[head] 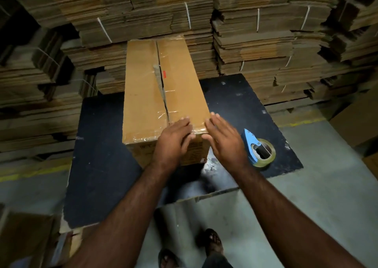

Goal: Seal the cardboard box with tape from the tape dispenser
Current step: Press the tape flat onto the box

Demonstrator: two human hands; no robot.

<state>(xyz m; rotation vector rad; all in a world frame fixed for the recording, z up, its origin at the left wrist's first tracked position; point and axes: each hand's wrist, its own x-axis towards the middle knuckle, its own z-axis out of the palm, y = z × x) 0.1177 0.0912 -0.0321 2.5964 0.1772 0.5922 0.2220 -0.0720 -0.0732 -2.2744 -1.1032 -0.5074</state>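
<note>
A long brown cardboard box stands lengthwise on a black table, its two top flaps meeting at a middle seam with clear tape strips across it. My left hand lies flat on the box's near top edge, fingers pressing on the tape there. My right hand is open at the box's near right corner, fingers spread, holding nothing. A blue tape dispenser with a roll of clear tape lies on the table just right of my right hand.
Tall stacks of flattened cardboard tied with white string wall in the far side and left. A brown box sits at the right edge. Grey floor and my sandalled feet are below the table's near edge.
</note>
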